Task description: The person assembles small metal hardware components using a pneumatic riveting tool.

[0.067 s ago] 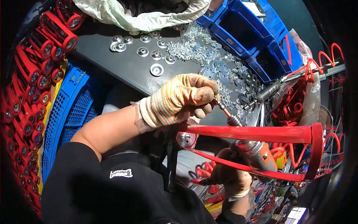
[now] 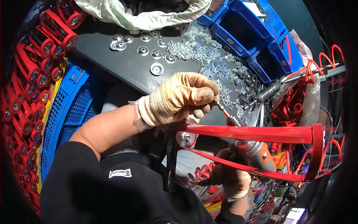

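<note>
My left hand (image 2: 181, 98), in a striped knit glove, pinches a small metal fastener (image 2: 217, 102) at the tip of a driver bit (image 2: 224, 110). Below the red frame, my gloved right hand (image 2: 232, 177) grips an orange and silver air screwdriver (image 2: 265, 158), whose bit points up and left toward my left fingertips. In front of the tool lies a long red U-shaped metal frame (image 2: 250, 131). Its near end carries a round silver disc (image 2: 185, 139), and its bars partly hide my right hand and the screwdriver. My right fingers are mostly in shadow.
Silver discs (image 2: 156, 69) and a heap of small screws (image 2: 194, 46) lie on the dark table (image 2: 100, 48). Blue bins (image 2: 238, 28) and a white sack (image 2: 149, 21) stand behind. A blue crate (image 2: 69, 104) and stacked red frames (image 2: 28, 87) fill the left. Another air tool (image 2: 269, 92) hangs right.
Both hands, the screwdriver and the red frame keep almost the same places. The coiled red hoses at the lower right and beside my right hand have shifted slightly.
</note>
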Action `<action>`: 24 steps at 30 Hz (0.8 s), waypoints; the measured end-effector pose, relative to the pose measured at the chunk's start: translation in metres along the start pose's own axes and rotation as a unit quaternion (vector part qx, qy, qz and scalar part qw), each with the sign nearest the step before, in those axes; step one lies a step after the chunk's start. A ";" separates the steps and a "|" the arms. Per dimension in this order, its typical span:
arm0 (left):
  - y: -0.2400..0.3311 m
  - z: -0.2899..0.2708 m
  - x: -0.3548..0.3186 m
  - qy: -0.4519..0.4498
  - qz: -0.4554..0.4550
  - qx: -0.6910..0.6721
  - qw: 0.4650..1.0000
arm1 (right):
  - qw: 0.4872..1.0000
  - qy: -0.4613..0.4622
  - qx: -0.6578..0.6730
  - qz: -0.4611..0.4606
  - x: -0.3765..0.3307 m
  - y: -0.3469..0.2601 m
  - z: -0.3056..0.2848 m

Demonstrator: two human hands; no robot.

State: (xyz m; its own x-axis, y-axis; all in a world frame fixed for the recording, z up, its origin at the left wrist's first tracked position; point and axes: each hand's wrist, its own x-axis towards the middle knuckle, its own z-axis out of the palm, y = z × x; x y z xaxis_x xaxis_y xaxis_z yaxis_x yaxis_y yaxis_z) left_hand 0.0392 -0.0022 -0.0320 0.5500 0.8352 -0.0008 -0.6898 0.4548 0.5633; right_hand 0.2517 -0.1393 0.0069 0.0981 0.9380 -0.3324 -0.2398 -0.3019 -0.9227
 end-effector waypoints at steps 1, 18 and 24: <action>0.001 -0.001 0.000 0.002 0.001 -0.002 1.000 | 1.000 -0.001 -0.002 0.002 0.001 0.000 -0.001; -0.053 -0.049 -0.041 -0.053 0.324 0.544 0.772 | 0.997 0.023 -0.052 0.047 0.004 -0.030 -0.031; -0.061 -0.053 -0.045 -0.031 0.362 0.575 0.733 | 0.997 0.016 -0.057 0.051 -0.007 -0.050 -0.068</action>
State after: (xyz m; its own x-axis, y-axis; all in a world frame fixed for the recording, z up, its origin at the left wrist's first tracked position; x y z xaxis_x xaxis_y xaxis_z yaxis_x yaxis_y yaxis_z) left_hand 0.0316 -0.0510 -0.1100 0.2798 0.6971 0.6602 0.0218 -0.6921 0.7215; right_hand 0.3287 -0.1417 0.0423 0.1102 0.8962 -0.4297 -0.1394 -0.4142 -0.8995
